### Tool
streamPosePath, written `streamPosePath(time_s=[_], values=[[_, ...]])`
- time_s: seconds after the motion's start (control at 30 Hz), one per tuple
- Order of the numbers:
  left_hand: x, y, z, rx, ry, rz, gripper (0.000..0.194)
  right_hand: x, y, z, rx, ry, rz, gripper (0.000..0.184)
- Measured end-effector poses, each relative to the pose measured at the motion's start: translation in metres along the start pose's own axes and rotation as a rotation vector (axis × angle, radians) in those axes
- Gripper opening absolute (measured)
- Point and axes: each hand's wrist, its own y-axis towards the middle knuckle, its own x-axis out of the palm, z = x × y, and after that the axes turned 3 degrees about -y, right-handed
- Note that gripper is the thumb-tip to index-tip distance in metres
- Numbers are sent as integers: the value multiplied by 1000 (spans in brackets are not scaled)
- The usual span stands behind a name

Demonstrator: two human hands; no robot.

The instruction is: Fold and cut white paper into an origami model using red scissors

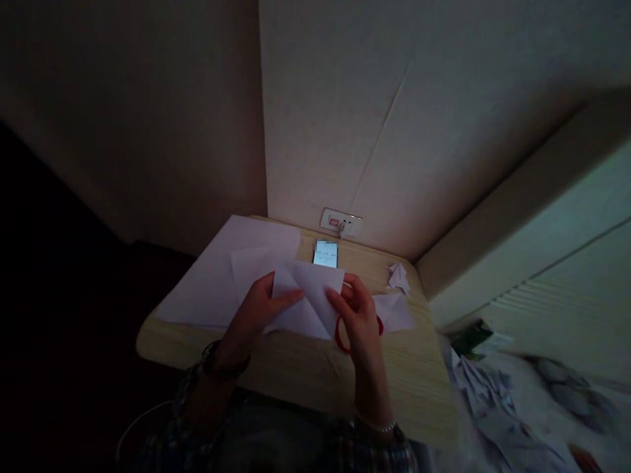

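Observation:
A white sheet of paper (315, 286) with crease lines is held up between both hands, above the table. My left hand (256, 309) pinches its left side, thumb on top. On the right side my right hand (357, 309) grips it, the thumb in front and fingers behind. Partly covered by my right hand lie scissors with red handles (340, 334); their blades are hidden. Larger white paper sheets (211, 282) spread over the table's left part. Another piece of white paper (397, 312) lies right of my right hand.
A lit phone (326, 253) rests at the back of the wooden table (404, 374), below a wall socket (340, 223) with a plug. A folded paper shape (398, 278) sits at the back right. Crumpled or folded papers (483, 387) lie beside the table on the right.

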Motion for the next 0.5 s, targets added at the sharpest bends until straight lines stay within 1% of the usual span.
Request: streamPosePath(time_s=[0.1,0.17,0.23,0.37,0.43,0.5], values=[[2,3,-4,-15,-49,90,34,-3,10,4,-12,-39,-4,19],[3,4,-6,-27,-72,139,36,-4,15,6,-4,-53,13,23],[3,6,-6,-15,-79,202,37,-7,17,7,-20,-75,-13,32],[-1,8,-4,79,-61,324,31,-17,15,6,-125,-167,-218,58],[-3,10,-3,106,-72,325,29,-23,9,6,-140,-239,-294,65],[-6,12,-3,103,-97,294,28,-26,2,6,-113,-303,-329,64]])
